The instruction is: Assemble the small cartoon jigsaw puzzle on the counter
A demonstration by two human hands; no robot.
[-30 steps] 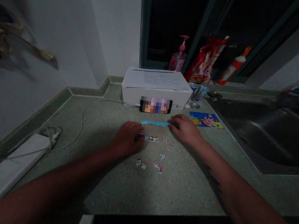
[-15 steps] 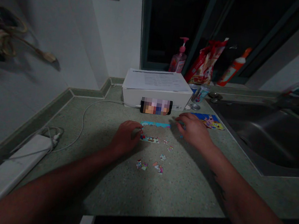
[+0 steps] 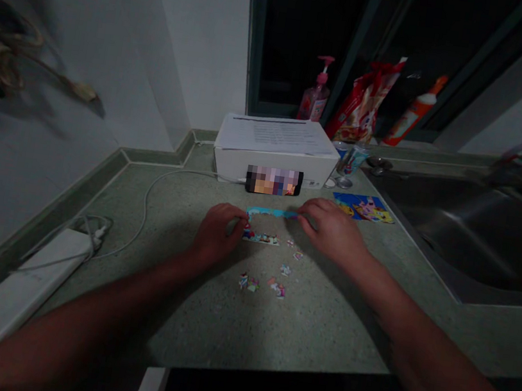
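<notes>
A partly joined jigsaw puzzle frame lies on the counter, with a light blue top strip and a colourful bottom strip. At its left side, my left hand is closed, thumb and fingertips pinching a small reddish puzzle piece at the edge. My right hand is closed at the top strip's right end, its fingertips around a purplish puzzle piece they partly hide. Loose puzzle pieces lie nearer me, several of them in small groups.
A phone leans on a white box behind the puzzle. A blue picture card lies right, beside the sink. At left are a power strip and a white cable. Cans stand behind.
My right hand has moved left and closed in on the top strip's right end. At the left side, the reddish piece now sits between the top and bottom strips. The view has tilted slightly.
</notes>
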